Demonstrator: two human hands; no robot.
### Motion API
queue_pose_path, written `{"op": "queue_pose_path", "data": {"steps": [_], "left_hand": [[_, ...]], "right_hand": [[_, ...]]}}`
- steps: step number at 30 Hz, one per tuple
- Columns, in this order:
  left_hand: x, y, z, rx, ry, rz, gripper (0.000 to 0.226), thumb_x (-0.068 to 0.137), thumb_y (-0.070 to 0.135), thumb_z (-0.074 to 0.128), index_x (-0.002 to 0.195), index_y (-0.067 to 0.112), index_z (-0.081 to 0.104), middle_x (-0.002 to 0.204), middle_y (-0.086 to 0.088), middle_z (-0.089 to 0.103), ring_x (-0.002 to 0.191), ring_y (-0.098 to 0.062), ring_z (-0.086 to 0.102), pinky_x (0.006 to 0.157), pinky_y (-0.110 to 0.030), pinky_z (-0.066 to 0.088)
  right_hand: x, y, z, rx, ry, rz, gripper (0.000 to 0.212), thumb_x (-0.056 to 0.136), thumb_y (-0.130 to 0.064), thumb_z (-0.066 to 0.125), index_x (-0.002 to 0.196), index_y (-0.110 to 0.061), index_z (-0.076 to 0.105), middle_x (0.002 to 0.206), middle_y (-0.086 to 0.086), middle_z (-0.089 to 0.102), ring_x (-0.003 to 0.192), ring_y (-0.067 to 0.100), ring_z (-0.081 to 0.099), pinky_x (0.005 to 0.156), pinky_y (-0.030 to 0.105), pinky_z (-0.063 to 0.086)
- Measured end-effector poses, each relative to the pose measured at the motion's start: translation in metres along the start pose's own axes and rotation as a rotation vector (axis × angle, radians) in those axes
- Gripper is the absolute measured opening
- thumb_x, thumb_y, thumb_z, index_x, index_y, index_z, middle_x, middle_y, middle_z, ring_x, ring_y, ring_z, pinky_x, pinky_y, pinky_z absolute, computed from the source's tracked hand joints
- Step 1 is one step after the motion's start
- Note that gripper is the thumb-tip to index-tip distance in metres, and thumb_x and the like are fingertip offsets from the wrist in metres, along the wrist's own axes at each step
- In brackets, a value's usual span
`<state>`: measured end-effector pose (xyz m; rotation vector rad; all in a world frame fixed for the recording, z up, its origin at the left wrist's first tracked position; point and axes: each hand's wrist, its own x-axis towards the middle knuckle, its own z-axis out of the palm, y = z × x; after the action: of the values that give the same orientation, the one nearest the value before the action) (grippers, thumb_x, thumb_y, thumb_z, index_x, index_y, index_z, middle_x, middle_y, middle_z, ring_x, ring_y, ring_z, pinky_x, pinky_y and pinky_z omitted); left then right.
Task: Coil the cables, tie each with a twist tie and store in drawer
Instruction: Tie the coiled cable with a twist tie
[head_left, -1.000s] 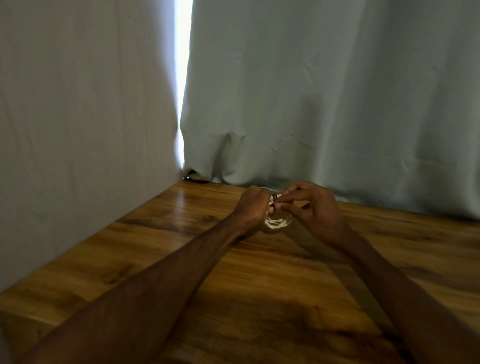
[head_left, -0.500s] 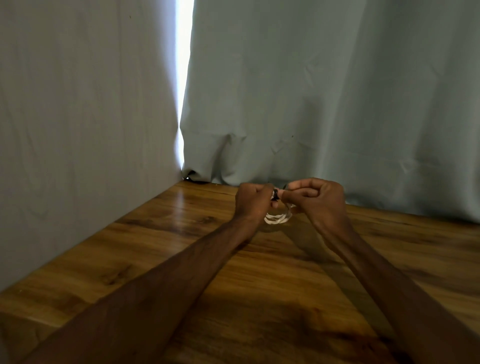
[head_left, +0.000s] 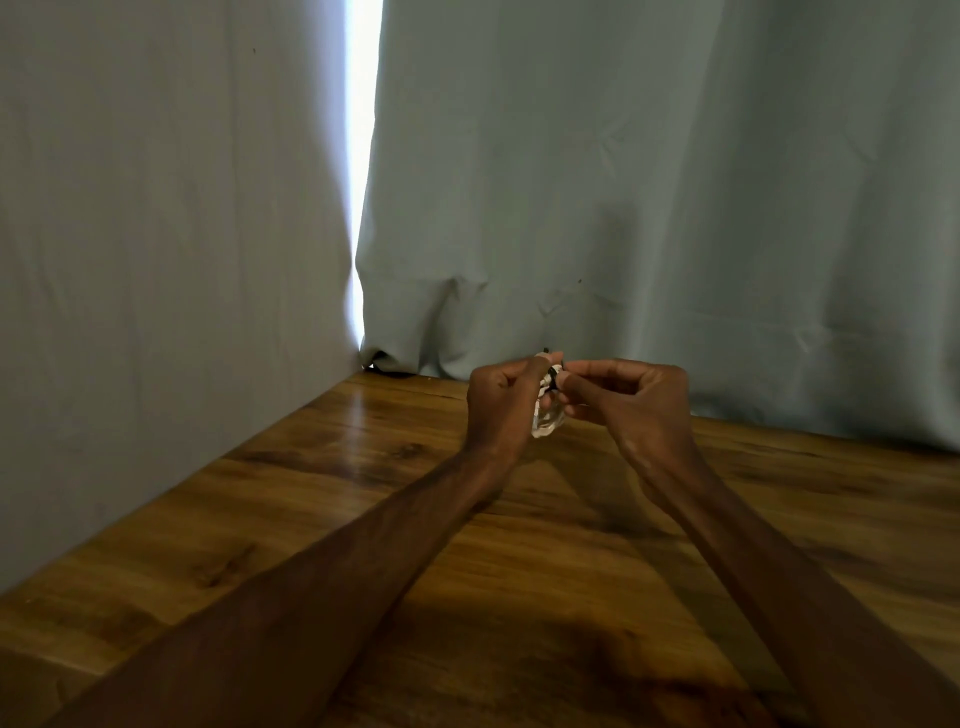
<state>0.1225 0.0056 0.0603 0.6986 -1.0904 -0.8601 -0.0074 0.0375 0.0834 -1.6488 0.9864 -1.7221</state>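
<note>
While clutching white coiled cable (head_left: 545, 425) in left grip (head_left: 500, 402) above wooden desk (head_left: 363, 519), pinches black twist tie (head_left: 554, 375) with right grip (head_left: 641, 410); likely light, springy: hold at tie.

A wooden surface (head_left: 363, 519) is showing warm brown grain and dark knots under a smooth, glossy varnish, which is catching a pale streak of light near its far corner. Behind it, a pale grey-blue cloth curtain (head_left: 623, 182) is hanging matt and soft, puckering along its bottom edge. The backdrop (head_left: 156, 234) on the left is looking like the same matt cloth, with only faint wrinkles. A white cable (head_left: 545, 423) is looking smooth and plastic-coated. A thin dark twist tie (head_left: 554, 375) is crossing it, too small to show its finish.
</note>
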Motion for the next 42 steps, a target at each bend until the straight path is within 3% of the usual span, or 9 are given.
{"op": "queue_pose_path", "data": {"steps": [4,8,12,16,21,26,35,40,42], "left_hand": [[0.002,0.002,-0.004,0.066,-0.115,0.092,0.019,0.098,0.015,0.064,0.102,0.009,0.081,0.064,-0.008,0.068,0.059,-0.023,0.064,0.065,-0.037,0.058],[0.004,0.003,-0.003,0.130,-0.068,0.116,0.019,0.097,0.012,0.064,0.098,0.005,0.081,0.059,0.003,0.068,0.057,-0.011,0.064,0.060,-0.027,0.052],[0.005,0.004,-0.005,0.134,-0.060,0.131,0.020,0.096,0.015,0.067,0.090,0.003,0.081,0.070,-0.014,0.074,0.063,-0.019,0.069,0.062,-0.032,0.056],[0.005,0.006,-0.008,0.102,-0.056,0.064,0.022,0.096,0.014,0.066,0.083,0.001,0.079,0.068,-0.016,0.072,0.061,-0.022,0.069,0.057,-0.028,0.055],[0.002,0.005,-0.004,0.055,-0.089,-0.071,0.025,0.095,0.020,0.067,0.079,0.004,0.078,0.060,-0.006,0.067,0.057,-0.018,0.065,0.068,-0.041,0.059],[0.000,0.009,-0.004,0.059,-0.115,-0.062,0.023,0.098,0.015,0.064,0.082,0.007,0.078,0.068,-0.009,0.073,0.060,-0.013,0.069,0.059,-0.022,0.057],[0.004,0.004,-0.003,0.085,-0.093,-0.055,0.014,0.096,0.014,0.067,0.097,0.006,0.079,0.083,-0.010,0.079,0.070,-0.017,0.074,0.066,-0.029,0.062],[0.010,-0.001,-0.001,0.146,-0.105,-0.090,0.016,0.098,0.011,0.064,0.100,0.003,0.078,0.093,-0.018,0.078,0.083,-0.028,0.076,0.078,-0.037,0.063],[0.012,-0.005,-0.001,0.154,-0.109,-0.143,0.020,0.099,0.013,0.062,0.104,-0.001,0.075,0.095,-0.021,0.077,0.082,-0.027,0.074,0.077,-0.038,0.062]], "right_hand": [[0.003,-0.005,-0.003,-0.113,0.009,-0.046,0.017,0.080,-0.004,0.083,0.097,-0.004,0.080,0.082,0.008,0.080,0.072,0.021,0.078,0.068,0.027,0.064],[0.004,-0.011,-0.005,-0.076,-0.014,0.003,0.018,0.080,-0.002,0.082,0.098,-0.006,0.080,0.089,0.006,0.080,0.077,0.017,0.078,0.070,0.027,0.063],[0.003,-0.016,-0.008,0.076,-0.056,0.150,0.017,0.081,-0.002,0.080,0.098,-0.006,0.080,0.091,0.006,0.081,0.083,0.021,0.078,0.073,0.028,0.064],[0.003,-0.015,-0.007,0.116,-0.067,0.220,0.018,0.080,-0.001,0.080,0.098,-0.004,0.080,0.092,0.007,0.081,0.085,0.021,0.078,0.073,0.026,0.063],[0.002,-0.012,-0.006,-0.070,-0.021,0.048,0.018,0.081,-0.001,0.081,0.098,-0.005,0.080,0.084,0.006,0.080,0.076,0.020,0.078,0.066,0.020,0.060],[0.004,-0.010,-0.009,-0.095,-0.012,0.007,0.017,0.083,-0.003,0.080,0.100,-0.004,0.080,0.086,0.008,0.080,0.076,0.021,0.078,0.071,0.027,0.063],[0.007,-0.004,-0.011,-0.119,-0.013,0.016,0.018,0.081,-0.005,0.084,0.098,-0.005,0.080,0.087,0.010,0.080,0.079,0.027,0.079,0.082,0.044,0.064],[0.005,-0.004,-0.008,-0.482,0.025,-0.234,0.013,0.081,-0.011,0.083,0.093,-0.017,0.083,0.080,-0.007,0.078,0.069,0.000,0.073,0.070,0.021,0.062],[0.004,-0.003,-0.007,-0.552,0.013,-0.287,0.012,0.082,-0.014,0.083,0.093,-0.019,0.084,0.082,-0.009,0.078,0.070,-0.002,0.072,0.070,0.021,0.061]]}}
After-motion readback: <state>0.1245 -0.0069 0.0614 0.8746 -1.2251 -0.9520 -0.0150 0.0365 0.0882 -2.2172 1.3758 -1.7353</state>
